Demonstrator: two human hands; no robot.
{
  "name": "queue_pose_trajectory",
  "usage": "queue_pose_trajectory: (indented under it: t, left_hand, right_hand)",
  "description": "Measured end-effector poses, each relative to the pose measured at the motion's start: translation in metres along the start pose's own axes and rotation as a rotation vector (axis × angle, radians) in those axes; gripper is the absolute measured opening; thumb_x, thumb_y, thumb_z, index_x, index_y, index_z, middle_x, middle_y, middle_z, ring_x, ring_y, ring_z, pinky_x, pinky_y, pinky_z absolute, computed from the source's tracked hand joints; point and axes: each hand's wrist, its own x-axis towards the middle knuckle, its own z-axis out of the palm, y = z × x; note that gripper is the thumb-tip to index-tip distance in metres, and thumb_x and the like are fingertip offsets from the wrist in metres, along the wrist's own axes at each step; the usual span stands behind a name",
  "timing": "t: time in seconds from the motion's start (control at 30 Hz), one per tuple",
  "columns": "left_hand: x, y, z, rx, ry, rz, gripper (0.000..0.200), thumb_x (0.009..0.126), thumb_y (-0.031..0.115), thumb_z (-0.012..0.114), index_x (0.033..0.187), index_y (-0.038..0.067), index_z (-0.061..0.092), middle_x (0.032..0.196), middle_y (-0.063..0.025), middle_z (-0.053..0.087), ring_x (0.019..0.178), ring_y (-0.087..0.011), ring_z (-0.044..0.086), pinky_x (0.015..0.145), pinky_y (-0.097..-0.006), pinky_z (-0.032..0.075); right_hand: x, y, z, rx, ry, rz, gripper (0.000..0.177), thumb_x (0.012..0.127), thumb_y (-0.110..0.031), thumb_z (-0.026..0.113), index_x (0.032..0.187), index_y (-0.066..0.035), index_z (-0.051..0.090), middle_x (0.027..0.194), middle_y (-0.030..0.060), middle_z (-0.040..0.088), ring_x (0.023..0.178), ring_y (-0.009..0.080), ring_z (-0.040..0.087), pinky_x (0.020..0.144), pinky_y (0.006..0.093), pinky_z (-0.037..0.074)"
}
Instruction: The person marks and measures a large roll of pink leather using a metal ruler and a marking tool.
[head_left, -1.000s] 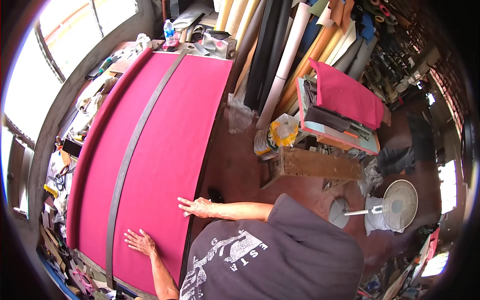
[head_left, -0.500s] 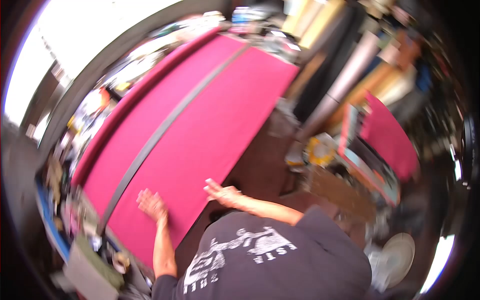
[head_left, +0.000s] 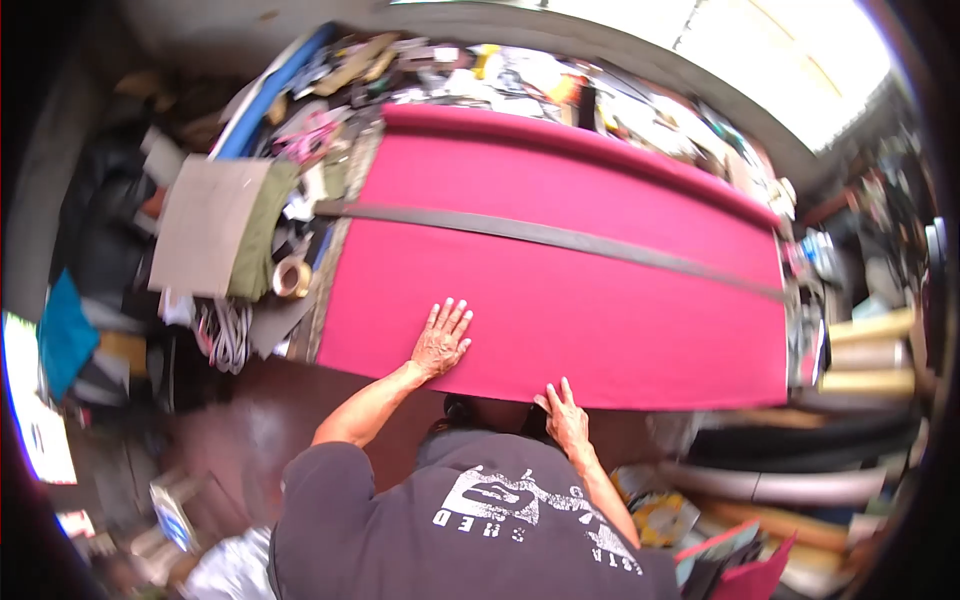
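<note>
A wide crimson-pink sheet of cloth (head_left: 600, 330) lies spread over the table, its far side wound into a long roll (head_left: 580, 146). Across it, from the left edge to the right, runs a long dark straight bar (head_left: 545, 235). My left hand (head_left: 441, 345) rests palm down on the cloth near its front edge, fingers spread. To its right, my right hand (head_left: 567, 418) is at the front edge with fingers stretched out, the fingertips over the cloth. The bar lies beyond both hands.
Scraps and clutter (head_left: 450, 65) line the table's back. At the left are a stack of grey and green sheets (head_left: 210, 225), a tape roll (head_left: 292, 277) and a white cord bundle (head_left: 228, 335). Several long material rolls (head_left: 800, 483) lie at the right.
The view has swung round, so the cloth now lies crosswise instead of slanting. My left hand stays on the cloth and my right hand stays by its front edge, both with fingers stretched.
</note>
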Motion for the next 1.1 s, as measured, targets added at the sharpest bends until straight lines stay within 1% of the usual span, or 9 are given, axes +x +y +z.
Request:
queue_pose_trajectory:
  t: [0.07,0.13,0.2,0.3,0.4,0.53,0.6,0.8,1.1]
  left_hand:
    - [-0.023,0.002,-0.008,0.012,0.021,-0.104,0.059,0.094,0.034,0.053,0.145,0.005,0.041,0.157,-0.0161,0.028,0.148,-0.0358,0.018,0.12,-0.0522,0.013]
    - [-0.039,0.013,-0.013,0.015,0.044,-0.21,0.059,0.094,0.034,0.053,0.145,0.005,0.041,0.157,-0.0163,0.027,0.147,-0.036,0.018,0.12,-0.0523,0.013]
    - [-0.045,0.023,-0.011,0.028,0.087,-0.354,0.061,0.094,0.032,0.054,0.146,0.005,0.038,0.157,-0.0167,0.026,0.147,-0.0371,0.018,0.119,-0.0541,0.013]
    - [-0.042,0.045,-0.007,0.11,0.074,-0.52,0.063,0.095,0.034,0.051,0.148,0.003,0.035,0.158,-0.0191,0.022,0.147,-0.0396,0.015,0.119,-0.0565,0.011]
    - [-0.017,0.052,0.007,0.111,0.15,-0.723,0.065,0.095,0.035,0.051,0.148,0.001,0.033,0.158,-0.021,0.02,0.147,-0.0413,0.014,0.118,-0.057,0.011]
    - [0.037,0.02,0.02,0.203,0.258,-0.927,0.068,0.095,0.038,0.053,0.148,0.001,0.032,0.158,-0.0227,0.02,0.146,-0.0447,0.015,0.118,-0.0578,0.011]
    - [0.067,-0.017,0.02,0.23,0.291,-0.961,0.068,0.095,0.039,0.053,0.148,0.001,0.033,0.157,-0.023,0.02,0.145,-0.0452,0.016,0.118,-0.0572,0.012]
    - [0.134,-0.157,0.005,0.224,0.391,-1.045,0.069,0.097,0.043,0.048,0.149,0.001,0.031,0.158,-0.0223,0.02,0.145,-0.0437,0.017,0.119,-0.055,0.013]
    - [0.148,-0.199,-0.021,0.188,0.292,-1.158,0.072,0.096,0.046,0.046,0.147,-0.003,0.032,0.158,-0.0193,0.02,0.147,-0.0391,0.015,0.12,-0.0526,0.011]
  right_hand:
    - [0.01,0.015,-0.002,0.042,0.0,-0.061,0.042,0.086,-0.012,0.062,0.128,-0.006,0.057,0.141,0.0287,0.045,0.101,0.0432,0.064,0.079,0.0481,0.057]
    - [0.026,0.042,-0.006,0.337,0.303,-0.242,0.042,0.087,-0.008,0.061,0.128,-0.002,0.055,0.129,0.0284,0.055,0.109,0.0433,0.061,0.089,0.0463,0.053]
    - [0.051,0.057,-0.043,0.167,0.477,-0.29,0.035,0.093,-0.009,0.053,0.126,0.004,0.055,0.123,0.0237,0.06,0.105,0.0345,0.064,0.087,0.0429,0.054]
    - [0.078,0.088,-0.102,1.147,0.115,0.314,0.046,0.103,-0.035,0.042,0.123,0.002,0.058,0.099,0.0143,0.066,0.068,0.0139,0.058,0.069,0.0321,0.049]
    - [0.117,0.132,-0.124,1.205,0.151,0.314,0.068,0.101,-0.058,0.037,0.113,0.005,0.061,0.069,0.0076,0.062,0.055,0.0144,0.056,0.054,0.0274,0.047]
    - [0.164,0.128,-0.168,1.079,-0.228,0.23,0.077,0.097,-0.065,0.036,0.106,0.006,0.062,0.064,0.0072,0.059,0.049,0.0157,0.056,0.046,0.0258,0.046]
    - [0.199,0.103,-0.17,0.987,-0.263,0.126,0.079,0.096,-0.067,0.035,0.105,0.007,0.061,0.062,0.007,0.058,0.046,0.0161,0.055,0.042,0.0257,0.046]
    - [0.334,-0.037,-0.155,0.813,-0.324,-0.192,0.03,0.097,-0.022,0.057,0.109,0.004,0.067,0.083,0.0173,0.068,0.07,0.023,0.07,0.066,0.0342,0.059]
    - [0.506,-0.266,-0.041,0.629,-0.378,-0.634,0.025,0.097,-0.022,0.056,0.107,-0.003,0.069,0.088,0.0143,0.072,0.077,0.0223,0.071,0.074,0.0343,0.053]
